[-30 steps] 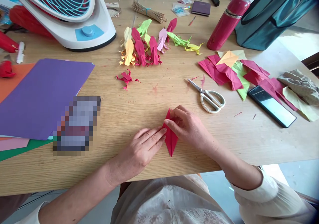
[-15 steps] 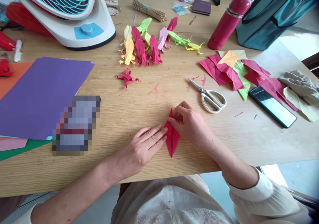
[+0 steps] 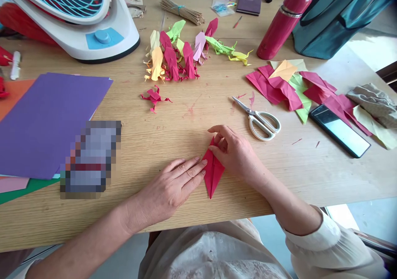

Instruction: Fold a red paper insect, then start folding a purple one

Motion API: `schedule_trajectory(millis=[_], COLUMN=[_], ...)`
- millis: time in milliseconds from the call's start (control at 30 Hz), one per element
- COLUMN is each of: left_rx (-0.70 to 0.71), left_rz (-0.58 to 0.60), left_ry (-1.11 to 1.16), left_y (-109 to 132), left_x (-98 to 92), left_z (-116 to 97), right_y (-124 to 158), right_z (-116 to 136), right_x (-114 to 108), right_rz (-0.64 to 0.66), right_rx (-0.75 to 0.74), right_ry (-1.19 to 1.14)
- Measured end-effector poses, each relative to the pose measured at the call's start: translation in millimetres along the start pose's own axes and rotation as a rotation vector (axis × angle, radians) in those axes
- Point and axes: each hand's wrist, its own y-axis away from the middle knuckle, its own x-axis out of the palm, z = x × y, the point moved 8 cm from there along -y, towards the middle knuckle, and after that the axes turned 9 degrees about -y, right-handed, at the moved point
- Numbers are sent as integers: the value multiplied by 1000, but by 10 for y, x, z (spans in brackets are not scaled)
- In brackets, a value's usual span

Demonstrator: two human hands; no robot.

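Observation:
A red folded paper (image 3: 213, 173), long and diamond-shaped with a crease down its middle, lies on the table in front of me. My left hand (image 3: 176, 184) is flat beside it, fingers stretched out, with the fingertips resting on the paper's left edge. My right hand (image 3: 235, 151) pinches the upper right part of the paper between thumb and bent fingers; its index finger is raised and arched over the tip. White-handled scissors (image 3: 263, 124) lie to the right of my right hand, blades pointing up and left.
Several folded paper figures (image 3: 170, 58) stand at the back, with one red figure (image 3: 154, 97) nearer. Creased paper sheets (image 3: 276, 87) and a phone (image 3: 339, 130) lie right. Coloured sheets (image 3: 52, 122) are on the left, below a white fan (image 3: 108, 35). A red flask (image 3: 283, 25) stands back right.
My right index finger has lifted and stretched left above the paper's tip. The paper's lower point has shifted slightly left. The whole view has also moved a little.

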Motion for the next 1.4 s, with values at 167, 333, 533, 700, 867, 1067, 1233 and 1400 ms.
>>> schedule_trajectory(millis=[167, 333, 533, 700, 867, 1067, 1233, 1400], left_rx=[-7, -25, -105, -207, -241, -254, -262, -232], left_rz=[12, 12, -14, -51, -33, -35, 5, 31], left_ry=[-8, -1, -87, -131, -132, -45, -19, -10], left_y=[-5, -4, -15, -82, -119, -101, -84, -1], left_x=[13, 15, 23, -83, -109, -40, -31, -35], left_z=[-6, 0, -165, -317, -306, -217, -169, -131], right_y=[-3, 245, 794, 944, 904, 896, 901, 901], right_z=[6, 164, 350, 261, 251, 269, 270, 296], right_x=[-17, -71, 16, 64, 94, 181, 202, 199], right_rz=[-7, -23, 102, 145, 141, 161, 146, 127], right_rx=[-16, -131, -350, -371, -352, -383, -407, -424], right_ry=[16, 41, 178, 225, 260, 404, 464, 486])
